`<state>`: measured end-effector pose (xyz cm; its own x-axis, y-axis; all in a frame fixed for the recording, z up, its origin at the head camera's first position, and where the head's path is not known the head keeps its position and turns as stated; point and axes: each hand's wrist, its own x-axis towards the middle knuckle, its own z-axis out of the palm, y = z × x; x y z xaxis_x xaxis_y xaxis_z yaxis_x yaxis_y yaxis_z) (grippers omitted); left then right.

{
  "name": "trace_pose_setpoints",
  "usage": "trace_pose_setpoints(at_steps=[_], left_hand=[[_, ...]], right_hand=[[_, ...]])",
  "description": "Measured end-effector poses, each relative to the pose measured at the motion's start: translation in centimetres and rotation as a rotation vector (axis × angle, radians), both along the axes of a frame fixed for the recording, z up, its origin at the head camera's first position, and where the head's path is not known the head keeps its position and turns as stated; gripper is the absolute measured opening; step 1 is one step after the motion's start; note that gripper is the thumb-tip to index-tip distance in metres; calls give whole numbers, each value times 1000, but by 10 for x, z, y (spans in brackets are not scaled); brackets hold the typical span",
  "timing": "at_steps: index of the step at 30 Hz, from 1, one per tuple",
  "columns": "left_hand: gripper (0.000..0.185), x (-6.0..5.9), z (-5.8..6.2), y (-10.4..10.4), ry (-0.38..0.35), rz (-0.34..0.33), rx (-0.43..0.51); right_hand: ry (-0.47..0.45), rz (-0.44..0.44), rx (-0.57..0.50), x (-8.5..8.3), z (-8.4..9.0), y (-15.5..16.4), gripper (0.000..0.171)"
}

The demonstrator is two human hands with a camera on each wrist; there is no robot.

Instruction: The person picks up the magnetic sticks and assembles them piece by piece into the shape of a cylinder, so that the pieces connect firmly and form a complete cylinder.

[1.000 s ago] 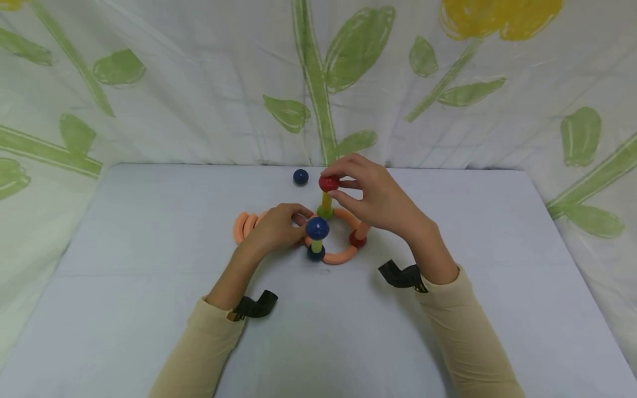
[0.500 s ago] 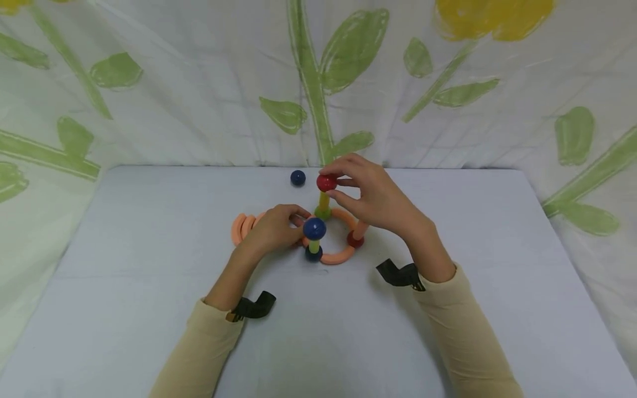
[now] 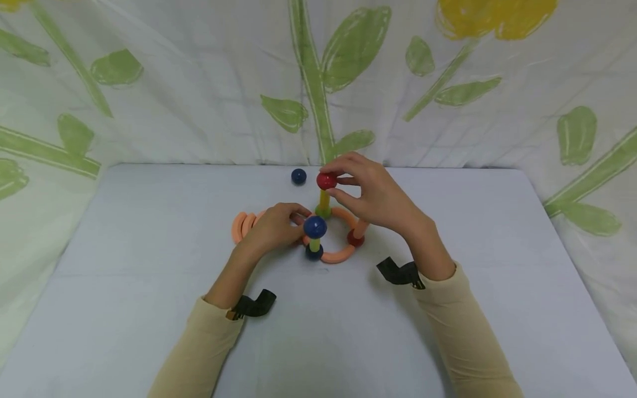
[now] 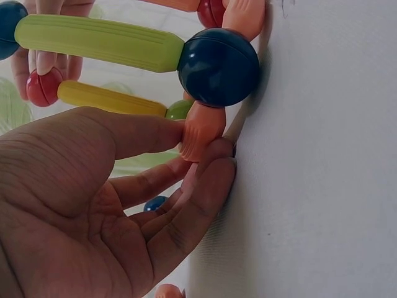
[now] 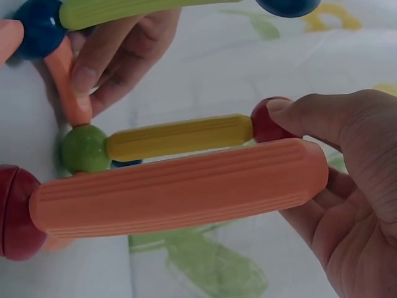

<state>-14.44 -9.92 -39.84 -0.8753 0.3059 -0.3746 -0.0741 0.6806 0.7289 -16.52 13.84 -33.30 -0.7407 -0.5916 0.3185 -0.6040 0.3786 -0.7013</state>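
The right hand (image 3: 380, 199) pinches the red ball (image 3: 327, 180) between thumb and fingers (image 5: 304, 118) at the top of the upright yellow rod (image 3: 324, 200), which stands on a green ball (image 3: 323, 211) at the far side of the orange ring (image 3: 338, 255). An orange rod (image 5: 180, 186) leans from a red ball on the ring into that palm. The left hand (image 3: 273, 228) presses its fingers (image 4: 186, 186) against the ring's left arc, just beside the blue-topped green post (image 3: 314, 243). A loose blue ball (image 3: 298, 176) lies beyond the ring on the bench (image 3: 149, 331); spare orange arcs (image 3: 242, 225) lie left of it. A sideways push on the red ball would likely tip the yellow rod off its green ball, and lifting the steadying fingers could let the ring shift and pull apart.
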Motion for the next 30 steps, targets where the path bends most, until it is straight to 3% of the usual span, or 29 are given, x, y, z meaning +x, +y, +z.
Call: trace_pose_setpoints(at_steps=[14,20,30], left_hand=[[37,-2,0,-6,-1,2,-21],[36,-1,2,-5,18,-8,-27],[37,0,1,-2,13,-8,14]], right_hand=[[-21,11,33,-3,2,0,47],[-25,-33,38,-2,7,13,48],[-37,-152,33,11,-1,44,33]])
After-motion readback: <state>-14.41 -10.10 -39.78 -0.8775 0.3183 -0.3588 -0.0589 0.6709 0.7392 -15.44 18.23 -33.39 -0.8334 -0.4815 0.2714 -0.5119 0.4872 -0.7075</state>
